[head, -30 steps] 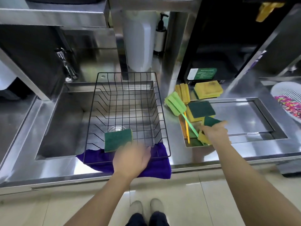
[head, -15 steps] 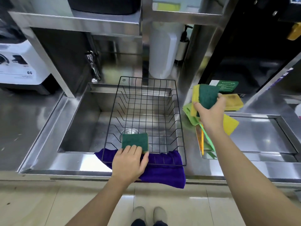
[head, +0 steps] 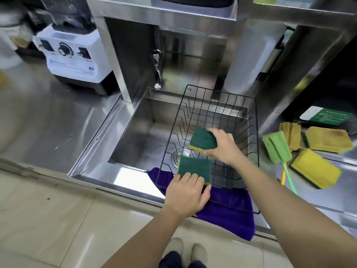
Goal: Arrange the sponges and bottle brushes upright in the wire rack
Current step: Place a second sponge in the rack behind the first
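A black wire rack sits over the steel sink. One green-and-yellow sponge stands upright at the rack's near edge, and my left hand steadies it from the front. My right hand holds a second green-and-yellow sponge above the rack's middle, green face toward me. To the right of the rack lie more sponges: a yellow one, worn ones and a green bottle brush with a thin green handle.
A purple cloth lies under the rack's near edge and hangs over the counter front. A tap stands behind the sink. A white blender base is on the left counter. A white cylinder stands behind the rack.
My right hand picked a sponge from the pile on the right and carried it left over the rack. My left hand stayed on the upright sponge. The view swung left.
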